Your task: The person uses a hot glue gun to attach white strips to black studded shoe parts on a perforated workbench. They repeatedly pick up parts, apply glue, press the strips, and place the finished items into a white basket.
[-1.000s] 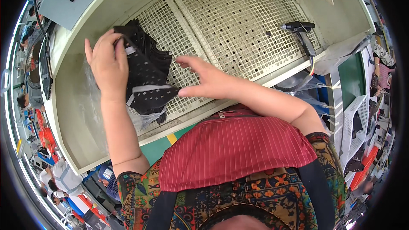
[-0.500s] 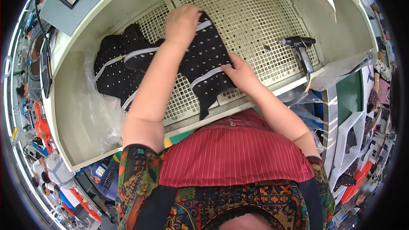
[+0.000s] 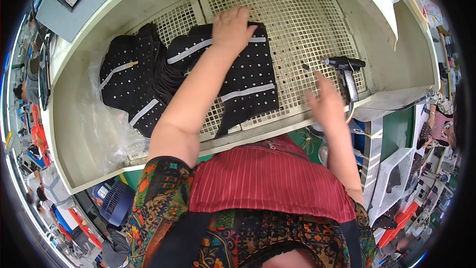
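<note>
A black cut piece of fabric (image 3: 248, 72) with silvery dots and pale grey strips lies spread on the perforated tray floor (image 3: 292, 25). My left hand (image 3: 232, 29) rests flat on its far edge, fingers apart. To the left sits a stack of similar black dotted pieces (image 3: 130, 74), partly overlapping. My right hand (image 3: 327, 100) hovers over the grating with its fingers stretched and nothing in them. Just beyond it lies a pistol-shaped spray gun (image 3: 349, 77) with a black barrel, a grey handle and a hose at the near edge.
Raised pale walls (image 3: 69, 119) enclose the tray. Crumpled clear plastic (image 3: 111, 139) lies at its left end. A small dark scrap (image 3: 305, 66) is on the grating. A grey box (image 3: 74, 0) stands at the far left, and a white crate (image 3: 394, 178) sits low on the right.
My right hand has let go of the fabric's right edge and moved right, close to the spray gun. My left hand has shifted slightly right. The fabric piece now lies flatter.
</note>
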Demonstrator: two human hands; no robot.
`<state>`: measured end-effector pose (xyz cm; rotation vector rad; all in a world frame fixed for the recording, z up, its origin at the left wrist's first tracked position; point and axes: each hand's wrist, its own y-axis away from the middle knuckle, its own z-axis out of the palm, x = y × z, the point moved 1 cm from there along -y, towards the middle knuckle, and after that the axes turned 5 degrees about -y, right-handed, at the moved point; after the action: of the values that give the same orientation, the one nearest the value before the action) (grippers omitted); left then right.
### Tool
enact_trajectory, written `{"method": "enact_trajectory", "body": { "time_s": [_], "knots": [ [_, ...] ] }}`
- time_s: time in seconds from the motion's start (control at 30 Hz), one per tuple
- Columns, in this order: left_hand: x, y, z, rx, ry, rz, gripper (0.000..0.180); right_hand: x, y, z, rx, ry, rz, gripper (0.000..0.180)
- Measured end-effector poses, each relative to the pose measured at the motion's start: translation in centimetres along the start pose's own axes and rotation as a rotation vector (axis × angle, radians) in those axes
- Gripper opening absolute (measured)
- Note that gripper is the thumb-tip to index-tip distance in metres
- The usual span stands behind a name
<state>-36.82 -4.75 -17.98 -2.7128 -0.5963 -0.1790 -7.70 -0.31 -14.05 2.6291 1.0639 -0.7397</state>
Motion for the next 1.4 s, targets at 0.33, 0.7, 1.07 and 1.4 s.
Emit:
{"method": "enact_trajectory", "body": {
  "time_s": [0.33, 0.7, 1.07, 1.4],
  "knots": [
    [-1.8, 5.3, -6.4, -0.58, -0.265, -0.278, 0.052, 13.8, -3.1, -3.8, -0.054, -0.297, 0.506, 0.038],
    [0.5, 4.8, -3.5, -0.577, -0.156, -0.342, 0.053, 7.2, -3.7, -4.1, -0.169, -1.23, 0.58, 0.027],
    [-1.9, 11.4, -6.8, -0.135, -0.189, -0.224, 0.043, -12.1, -9.6, -2.1, -0.267, -0.475, -0.266, 0.039],
    [-2.6, 12.7, -5.7, 0.056, -0.134, -0.158, 0.033, -16.6, -12.1, 1.3, -0.234, -0.305, -0.334, 0.039]
  ]
}}
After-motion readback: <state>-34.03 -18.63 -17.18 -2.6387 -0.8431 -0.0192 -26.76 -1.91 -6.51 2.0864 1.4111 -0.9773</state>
